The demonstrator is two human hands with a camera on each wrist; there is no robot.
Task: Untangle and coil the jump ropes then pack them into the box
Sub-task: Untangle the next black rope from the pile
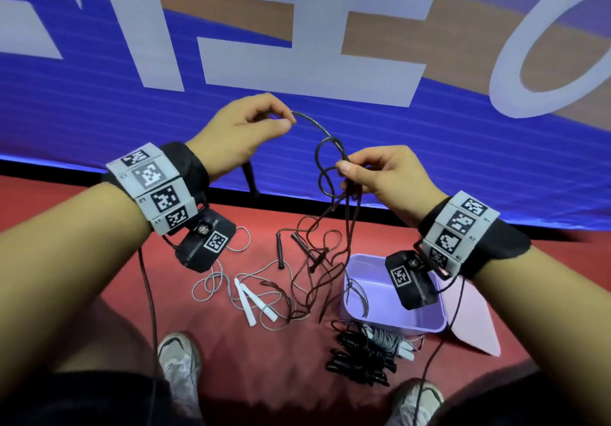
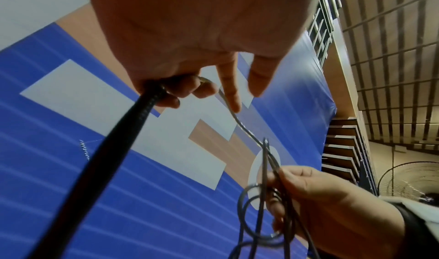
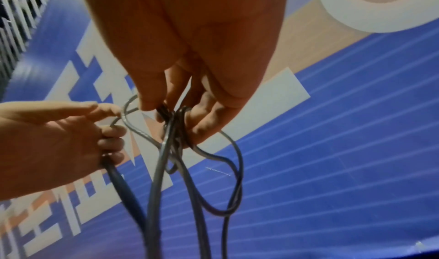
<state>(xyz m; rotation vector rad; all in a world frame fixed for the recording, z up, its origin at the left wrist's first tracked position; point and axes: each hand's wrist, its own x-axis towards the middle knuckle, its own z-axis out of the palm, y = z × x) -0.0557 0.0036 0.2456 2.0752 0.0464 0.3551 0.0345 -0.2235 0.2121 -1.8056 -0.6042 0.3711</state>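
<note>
My left hand (image 1: 286, 119) is raised in front of the blue banner. It pinches the black jump rope's cord (image 1: 317, 128) and grips that rope's black handle (image 2: 114, 150) in its curled fingers. My right hand (image 1: 344, 169) pinches a knot of several black loops (image 1: 325, 167) a little lower to the right; in the right wrist view its fingers (image 3: 202, 124) are hooked through the loops (image 3: 213, 169). From there, strands hang down into a tangle of dark ropes (image 1: 314, 260) on the red floor. The purple box (image 1: 426, 323) stands open below my right wrist.
A white-handled rope (image 1: 251, 300) lies loose left of the tangle. A bundle of coiled ropes (image 1: 363, 356) lies in front of the box, and its pink lid (image 1: 469, 323) lies to the right. My two shoes (image 1: 180, 363) stand at the near edge.
</note>
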